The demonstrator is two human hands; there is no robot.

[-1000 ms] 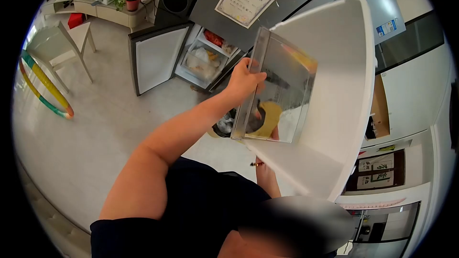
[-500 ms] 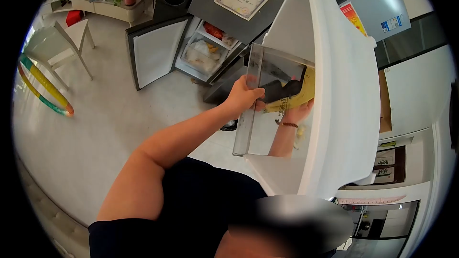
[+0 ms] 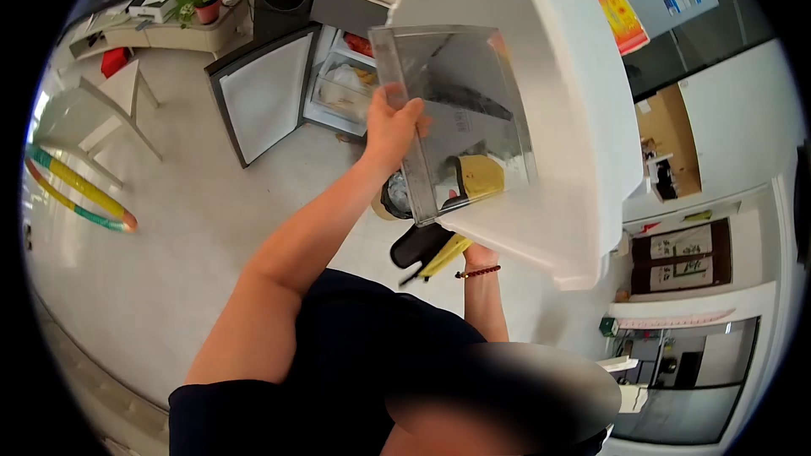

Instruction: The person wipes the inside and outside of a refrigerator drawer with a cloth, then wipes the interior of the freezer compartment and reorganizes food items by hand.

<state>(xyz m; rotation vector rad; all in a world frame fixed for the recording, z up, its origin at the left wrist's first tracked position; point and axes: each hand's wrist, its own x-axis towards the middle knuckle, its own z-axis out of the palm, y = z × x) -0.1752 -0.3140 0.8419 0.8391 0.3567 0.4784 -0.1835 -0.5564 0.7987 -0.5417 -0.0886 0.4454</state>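
A white drawer (image 3: pixel 583 118) with a clear plastic front panel (image 3: pixel 469 76) is held up close in front of me. My left hand (image 3: pixel 393 122) grips the panel's left edge, thumb on the near face and fingers wrapped around it. Below the drawer's lower edge, my right hand (image 3: pixel 480 255), with a beaded bracelet on its wrist, is closed on a floppy yellow-and-black thing (image 3: pixel 435 255) whose kind I cannot make out. Another yellow-and-black patch (image 3: pixel 481 176) shows through or in the clear panel; I cannot tell which. My right fingers are partly hidden.
A grey refrigerator stands behind with its lower door (image 3: pixel 266 93) open and bagged food (image 3: pixel 346 84) inside. A lined bin (image 3: pixel 395 196) sits on the floor under the drawer. At left are a white chair (image 3: pixel 110 118) and a hoop (image 3: pixel 80 190).
The drawer and my left hand have moved left and up in view. My right hand has come down from behind the clear panel to below the drawer's edge, carrying the yellow-and-black thing.
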